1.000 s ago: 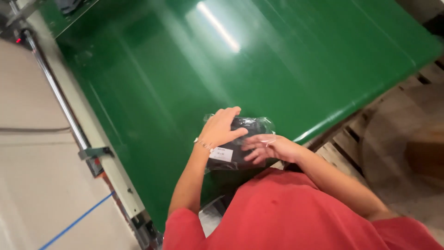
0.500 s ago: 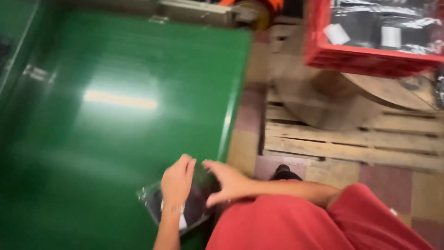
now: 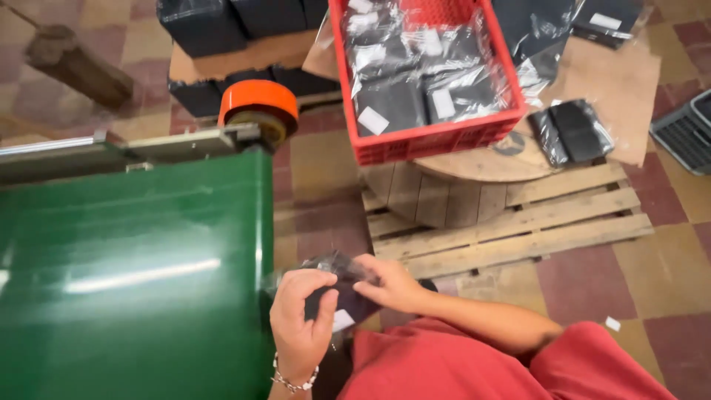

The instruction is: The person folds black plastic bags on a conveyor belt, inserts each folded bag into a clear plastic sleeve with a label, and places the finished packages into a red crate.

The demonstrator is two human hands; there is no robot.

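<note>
Left hand (image 3: 300,318) and right hand (image 3: 390,283) are both grasping a clear-bagged dark packet (image 3: 342,290), fingers curled around it. Packet is hovering just beside the green conveyor belt (image 3: 133,281) edge, with the red crate (image 3: 429,137) sitting well apart on the wooden pallet (image 3: 518,222).

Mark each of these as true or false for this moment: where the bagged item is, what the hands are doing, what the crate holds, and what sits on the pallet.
1. Both hands, left hand and right hand, hold the bagged dark item. True.
2. The red crate is empty. False: it holds bagged dark items.
3. The crate sits on the green belt. False: it rests on a round wooden disc over the pallet.
4. The left wrist wears a beaded bracelet. True.
</note>
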